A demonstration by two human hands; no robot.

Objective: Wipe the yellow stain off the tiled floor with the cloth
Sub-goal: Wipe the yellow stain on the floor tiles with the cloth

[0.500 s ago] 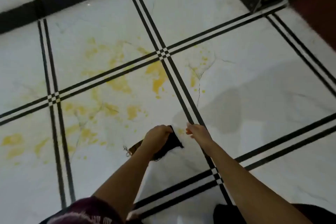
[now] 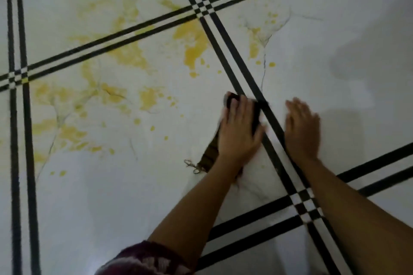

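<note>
A: Where is the cloth (image 2: 211,152) found?

B: Under the left hand (image 2: 239,131), which is spread flat on it with fingers straight, so it is pressed, not clutched. It lies on the tiled floor (image 2: 111,196) just beside a black stripe (image 2: 243,73), near the closest specks of the yellow stain (image 2: 192,44); the thick patches are farther up and left.

A: And the right hand (image 2: 301,131)?

B: Laid open on bare tile across the stripe, nothing held.

A: How is the cloth expected to handle?

B: Soft, light and limp, it is judged — a frayed end trails loose. It is best gathered under palm and fingers, so none is left behind when pushed.
</note>
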